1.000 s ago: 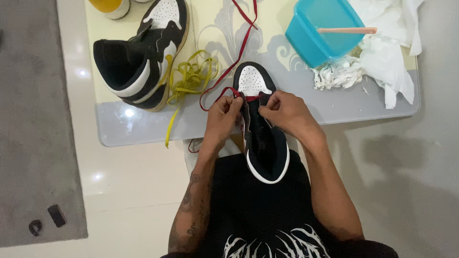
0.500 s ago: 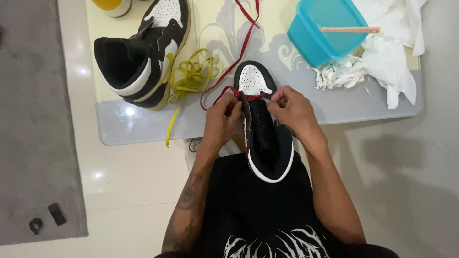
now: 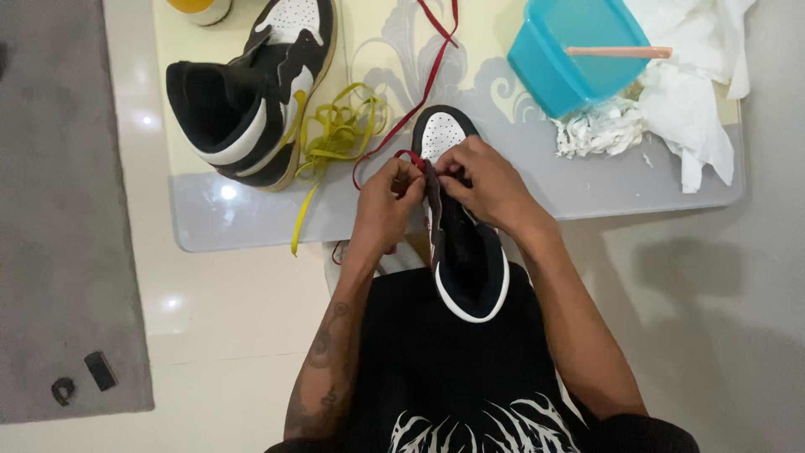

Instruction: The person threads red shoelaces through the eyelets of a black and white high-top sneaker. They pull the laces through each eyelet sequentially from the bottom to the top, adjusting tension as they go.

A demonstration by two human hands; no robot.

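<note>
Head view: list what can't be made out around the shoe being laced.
- Eyelets of the black and white shoe: covered by the left hand and right hand.
- How the fingers pinch the red lace: too small to tell.
- Far end of the red lace: cut off by the top edge.
- Contents of the blue tub: not discernible.

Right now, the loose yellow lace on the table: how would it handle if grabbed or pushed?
The yellow lace lies in slack tangled loops, so it is probably floppy and light. One end hangs off the table edge, so a push may drag it over. It lies against the black-and-white sneaker, so it might snag.
</note>
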